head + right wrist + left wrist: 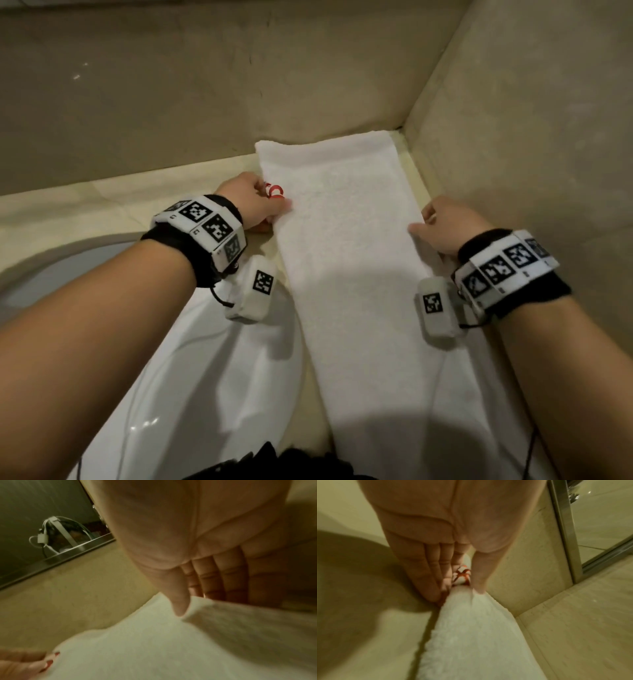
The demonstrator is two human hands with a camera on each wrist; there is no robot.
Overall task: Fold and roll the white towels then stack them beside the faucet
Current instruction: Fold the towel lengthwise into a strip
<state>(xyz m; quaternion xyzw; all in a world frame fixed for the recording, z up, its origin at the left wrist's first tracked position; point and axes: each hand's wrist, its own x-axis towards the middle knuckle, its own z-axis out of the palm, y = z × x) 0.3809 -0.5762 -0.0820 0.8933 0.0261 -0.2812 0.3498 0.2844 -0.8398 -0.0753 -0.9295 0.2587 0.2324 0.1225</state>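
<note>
A white towel (pixel 346 240), folded into a long strip, lies flat on the beige counter (pixel 102 205) and runs from the corner of the walls toward me. My left hand (pixel 263 209) pinches its left edge about midway along. In the left wrist view the thumb lies on top of the towel (pixel 471 635) and the fingers (pixel 435 582) sit against and under the edge. My right hand (pixel 435 229) pinches the opposite edge. In the right wrist view the thumb presses on the towel (pixel 137 649) and the fingers (pixel 223 582) tuck beneath the lifted edge.
A white sink basin (pixel 205 377) sits low on the left, beside the towel. Beige walls (pixel 513 120) close the counter at the back and right. A metal-framed mirror (pixel 563 534) stands above the back wall. The towel's near end hangs past the counter edge.
</note>
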